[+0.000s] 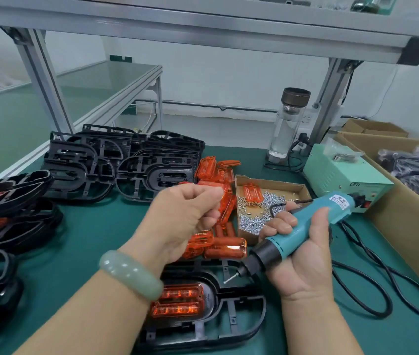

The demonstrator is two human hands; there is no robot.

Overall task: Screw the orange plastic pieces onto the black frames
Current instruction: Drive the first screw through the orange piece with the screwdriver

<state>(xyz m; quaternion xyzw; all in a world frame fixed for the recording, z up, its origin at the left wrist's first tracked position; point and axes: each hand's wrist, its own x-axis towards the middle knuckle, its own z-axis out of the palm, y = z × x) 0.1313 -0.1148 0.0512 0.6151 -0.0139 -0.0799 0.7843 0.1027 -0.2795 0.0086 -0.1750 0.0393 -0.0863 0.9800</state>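
- The right hand [303,254] is clenched round a teal electric screwdriver [336,204], which slants down to the left. A screw [230,278] sits on the bit's tip, just above the near black frame [231,326].
- That frame lies flat at the counter's [95,226] near edge. An orange piece [177,299] is seated in its left opening, partly hidden by the left wrist.
- The left hand [185,213] is raised over the middle of the counter with fingers curled and thumb against the fingertips. Whether it pinches anything small cannot be told. A pale green bracelet [131,272] circles its wrist.
- A loose pile of orange pieces [226,248] runs from beside the near frame toward the far edge.
- Stacked bare black frames [126,160] lie toward the far left corner. More frames [11,201] with orange pieces in them are heaped along the left edge.
- A cardboard tray [267,181] of screws sits right of the pile, with a pale green power box [344,172] beyond it and a clear bottle [287,124] at the far edge.
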